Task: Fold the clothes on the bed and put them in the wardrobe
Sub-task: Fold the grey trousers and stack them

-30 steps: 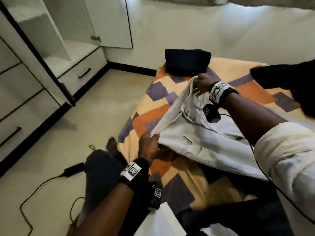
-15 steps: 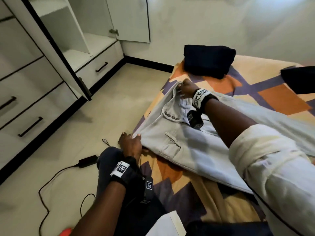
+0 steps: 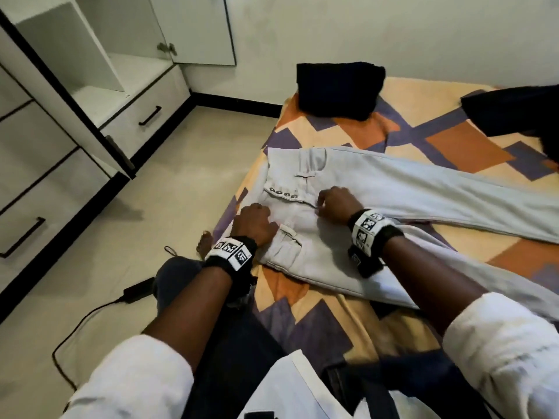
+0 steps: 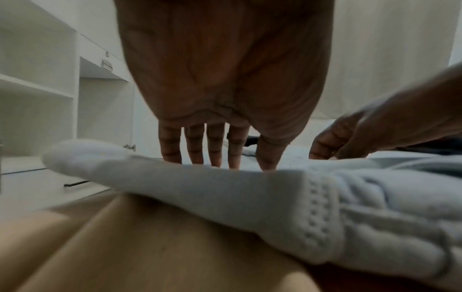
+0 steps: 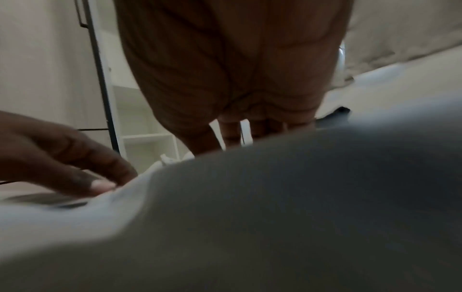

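Observation:
Light grey trousers (image 3: 393, 189) lie flat on the patterned bed (image 3: 453, 140), waistband toward the bed's left edge, legs running off to the right. My left hand (image 3: 254, 219) presses straight fingers (image 4: 215, 156) onto the fabric (image 4: 250, 187) near the waistband corner and pocket. My right hand (image 3: 334, 204) rests fingertips on the trousers beside the buttoned fly; from the right wrist its fingers (image 5: 232, 134) dip behind a fold of cloth (image 5: 275, 197). A folded dark garment (image 3: 338, 89) sits at the bed's far end. The open wardrobe (image 3: 99, 71) stands to the left.
Another dark garment (image 3: 514, 113) lies at the bed's right edge. White and dark clothes (image 3: 290, 388) lie at the near end. A charger with its cable (image 3: 136, 290) lies on the floor between bed and wardrobe. Drawers (image 3: 148, 116) sit below the open shelf.
Both hands held the trousers' waistband lifted and spread it out. Now the trousers lie flat, and both hands have let go and moved onto the fabric near the fly.

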Tool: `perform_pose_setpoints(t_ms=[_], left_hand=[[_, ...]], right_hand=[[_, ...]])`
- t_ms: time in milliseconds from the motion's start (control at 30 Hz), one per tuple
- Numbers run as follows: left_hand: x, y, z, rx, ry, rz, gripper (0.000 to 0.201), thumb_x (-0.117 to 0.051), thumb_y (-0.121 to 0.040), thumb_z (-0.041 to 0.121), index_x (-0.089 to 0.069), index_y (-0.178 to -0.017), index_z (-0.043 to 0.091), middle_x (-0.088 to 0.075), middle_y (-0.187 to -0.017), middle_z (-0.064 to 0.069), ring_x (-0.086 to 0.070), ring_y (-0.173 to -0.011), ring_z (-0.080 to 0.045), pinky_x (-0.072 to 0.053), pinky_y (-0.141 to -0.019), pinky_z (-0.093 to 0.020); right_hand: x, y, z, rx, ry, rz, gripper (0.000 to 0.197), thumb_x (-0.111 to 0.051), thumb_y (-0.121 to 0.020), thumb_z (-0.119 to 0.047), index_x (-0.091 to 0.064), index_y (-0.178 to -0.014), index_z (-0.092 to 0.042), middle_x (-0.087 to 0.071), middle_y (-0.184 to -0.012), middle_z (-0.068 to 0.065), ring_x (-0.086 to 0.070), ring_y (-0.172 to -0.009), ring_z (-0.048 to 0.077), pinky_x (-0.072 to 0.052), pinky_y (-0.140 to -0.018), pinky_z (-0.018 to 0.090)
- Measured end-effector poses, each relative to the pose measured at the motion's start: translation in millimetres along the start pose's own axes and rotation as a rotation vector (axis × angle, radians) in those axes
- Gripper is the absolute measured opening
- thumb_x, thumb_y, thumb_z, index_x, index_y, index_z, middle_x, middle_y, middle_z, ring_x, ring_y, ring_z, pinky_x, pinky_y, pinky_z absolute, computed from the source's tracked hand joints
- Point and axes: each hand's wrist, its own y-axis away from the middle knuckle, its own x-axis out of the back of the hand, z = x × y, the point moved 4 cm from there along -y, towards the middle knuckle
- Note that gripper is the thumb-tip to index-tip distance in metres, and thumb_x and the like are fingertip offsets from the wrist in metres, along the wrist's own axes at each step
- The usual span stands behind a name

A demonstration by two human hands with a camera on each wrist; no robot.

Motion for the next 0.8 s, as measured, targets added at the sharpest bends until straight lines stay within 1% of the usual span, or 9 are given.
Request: perform_pose_setpoints(t_ms=[67,133,233,333,400,533,633,700,800], left_hand=[[-6.5,-6.6,6.4,0.025,-0.159,-0.038,0.044,-0.051,-0.095,0.034,-0.053,-0.129,0.006,-0.049,-0.132,-0.017,-0.048,-0.123,-0.038,-0.042,-0.102,-0.047],[-10.0,-14.5,8.3,0.065,-0.166,-0.035,0.047,-0.053,-0.093,0.028,-0.049,-0.132,0.002,-0.047,-0.134,-0.019,-0.047,-0.125,-0.040,-0.041,-0.104,-0.048],[-4.8,-25.8,2.1,0.177,-0.050,0.002,0.059,-0.063,-0.089,0.026,-0.041,-0.137,0.000,-0.039,-0.145,-0.023,-0.043,-0.132,-0.042,-0.039,-0.108,-0.048],[-1.2,-34.6,-7.9,0.268,0.102,0.032,0.058,-0.064,-0.090,0.023,-0.042,-0.137,-0.002,-0.048,-0.142,-0.025,-0.048,-0.129,-0.042,-0.042,-0.103,-0.042],[-1.9,-34.3,-17.0,0.311,0.164,0.066,0.060,-0.061,-0.091,0.018,-0.038,-0.143,-0.001,-0.050,-0.140,-0.025,-0.049,-0.128,-0.043,-0.042,-0.103,-0.042],[-2.9,-30.7,-17.2,0.353,0.160,0.109,0.060,-0.057,-0.090,0.016,-0.035,-0.144,0.001,-0.050,-0.140,-0.025,-0.049,-0.127,-0.044,-0.041,-0.106,-0.046],[0.7,-32.2,5.5,0.343,-0.088,0.114,0.056,-0.059,-0.088,0.015,-0.038,-0.138,0.002,-0.043,-0.140,-0.025,-0.043,-0.128,-0.043,-0.035,-0.106,-0.048],[4.7,-37.2,36.7,0.253,-0.234,0.158,0.055,-0.061,-0.086,0.016,-0.040,-0.135,0.005,-0.039,-0.138,-0.025,-0.038,-0.126,-0.042,-0.032,-0.105,-0.048],[2.6,-51.2,103.9,-0.008,-0.242,0.127,0.047,-0.063,-0.086,0.020,-0.050,-0.128,0.004,-0.049,-0.132,-0.025,-0.044,-0.123,-0.042,-0.037,-0.101,-0.047]], right_hand=[[-14.4,20.0,6.3,0.049,-0.064,-0.016,0.031,-0.061,-0.088,-0.027,-0.064,-0.117,-0.015,-0.059,-0.119,0.017,-0.055,-0.112,0.038,-0.045,-0.095,0.040],[-16.8,37.9,15.8,0.099,-0.117,-0.040,0.047,-0.066,-0.086,-0.024,-0.057,-0.130,-0.012,-0.055,-0.132,0.015,-0.051,-0.121,0.035,-0.042,-0.100,0.040],[-18.8,63.5,31.1,0.016,-0.036,-0.064,0.080,-0.068,-0.087,-0.033,-0.027,-0.151,-0.010,-0.029,-0.156,0.012,-0.028,-0.142,0.030,-0.025,-0.115,0.038],[-28.4,77.5,39.0,-0.050,0.041,-0.097,0.083,-0.059,-0.092,-0.045,-0.015,-0.153,-0.009,-0.010,-0.162,0.008,-0.007,-0.149,0.025,-0.011,-0.120,0.043],[-29.4,74.1,35.9,-0.047,0.070,-0.119,0.084,-0.058,-0.091,-0.048,-0.016,-0.153,-0.010,-0.009,-0.163,0.007,-0.005,-0.150,0.024,-0.010,-0.120,0.046],[-24.4,66.4,32.5,-0.051,0.114,-0.119,0.083,-0.060,-0.088,-0.052,-0.023,-0.150,-0.009,-0.016,-0.160,0.010,-0.013,-0.148,0.026,-0.015,-0.119,0.049],[-12.5,72.4,39.7,0.026,0.072,-0.187,0.072,-0.061,-0.088,-0.052,-0.040,-0.141,-0.009,-0.035,-0.151,0.012,-0.031,-0.139,0.029,-0.028,-0.114,0.046],[10.3,78.2,57.5,0.063,-0.093,-0.189,0.050,-0.061,-0.092,-0.044,-0.057,-0.129,-0.011,-0.055,-0.136,0.009,-0.051,-0.123,0.027,-0.040,-0.102,0.036],[56.7,85.3,106.0,-0.052,-0.407,-0.004,0.025,-0.063,-0.093,-0.031,-0.073,-0.106,-0.011,-0.072,-0.105,0.006,-0.062,-0.091,0.017,-0.045,-0.075,0.024]])
